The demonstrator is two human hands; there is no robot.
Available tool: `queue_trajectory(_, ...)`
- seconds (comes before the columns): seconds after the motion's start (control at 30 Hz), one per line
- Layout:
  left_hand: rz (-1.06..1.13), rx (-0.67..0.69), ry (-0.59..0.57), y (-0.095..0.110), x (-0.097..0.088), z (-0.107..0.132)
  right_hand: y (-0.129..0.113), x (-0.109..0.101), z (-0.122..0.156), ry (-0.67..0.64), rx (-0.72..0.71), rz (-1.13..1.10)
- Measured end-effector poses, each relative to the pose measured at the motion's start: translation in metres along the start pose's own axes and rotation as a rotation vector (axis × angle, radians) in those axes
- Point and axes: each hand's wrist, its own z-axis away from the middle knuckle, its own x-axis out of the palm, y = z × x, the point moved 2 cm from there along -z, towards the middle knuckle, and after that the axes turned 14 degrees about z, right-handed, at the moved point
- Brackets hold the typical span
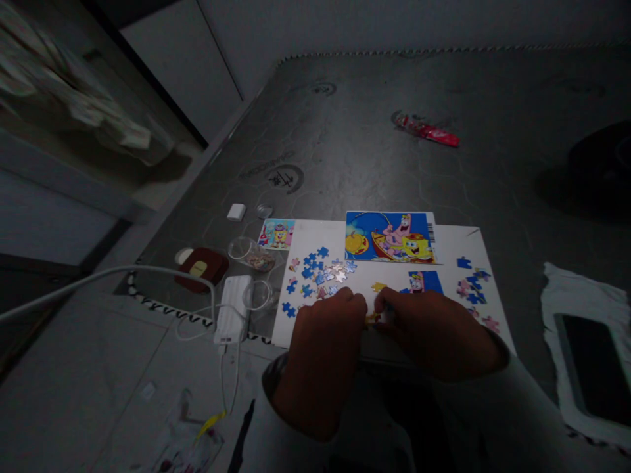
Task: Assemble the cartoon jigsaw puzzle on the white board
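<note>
My left hand (323, 348) and my right hand (434, 332) meet fingertip to fingertip over the near edge of a white board (315, 236), both pinched on small yellow puzzle pieces (372, 318). A heap of loose blue and pink pieces (320, 270) lies just beyond my left hand. A joined patch of blue pieces (424, 281) sits above my right hand, and more loose pieces (472, 286) lie to its right. The cartoon reference picture (389, 236) rests at the board's far edge.
A small cartoon card (276, 234), clear plastic bags (251, 253), a dark red case (202, 268) and a white charger (231, 309) with cable lie left of the board. A red wrapper (428, 130) lies far back. A tablet (594, 364) on white cloth is at right.
</note>
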Motion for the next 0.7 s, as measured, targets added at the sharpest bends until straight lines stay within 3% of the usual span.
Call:
queue_trajectory(0.3, -0.018, -0.007, -0.003, 0.0009, 0.0000, -0.0018, 0.0007, 0.0036, 0.0007, 0.067, -0.012, -0.008)
queue_trajectory(0.7, 0.011, -0.050, -0.001, 0.0022, -0.0037, 0.0025, -0.0004, 0.0004, 0.0017, 0.046, 0.008, 0.001)
